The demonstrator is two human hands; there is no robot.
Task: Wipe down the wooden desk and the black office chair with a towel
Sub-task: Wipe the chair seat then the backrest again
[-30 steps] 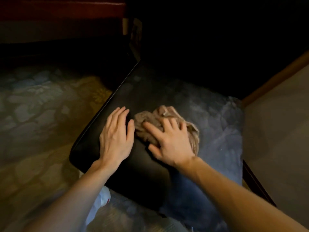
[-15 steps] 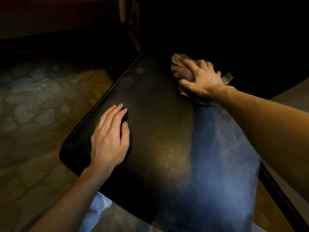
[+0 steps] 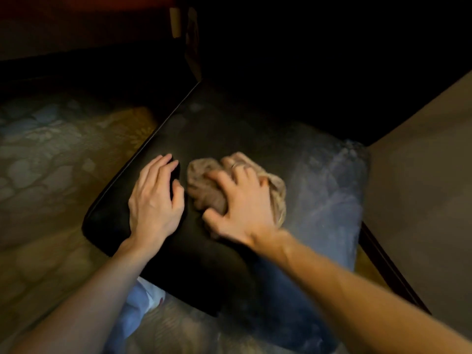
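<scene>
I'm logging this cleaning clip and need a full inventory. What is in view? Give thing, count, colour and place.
chair seat: one, black, centre of view
towel: one, tan, bunched on the seat
carpet: one, patterned olive and grey, left of and below the seat
wooden leg: one, brown, upright beyond the seat's far corner
panel: one, beige, right edge
cloth: one, pale blue, below the seat's near edge; cannot tell what it is
left hand: one, flat on the seat, left of the towel
right hand: one, gripping the towel, blurred

Head view looks steeply down, close above the chair seat [image 3: 222, 129].
</scene>
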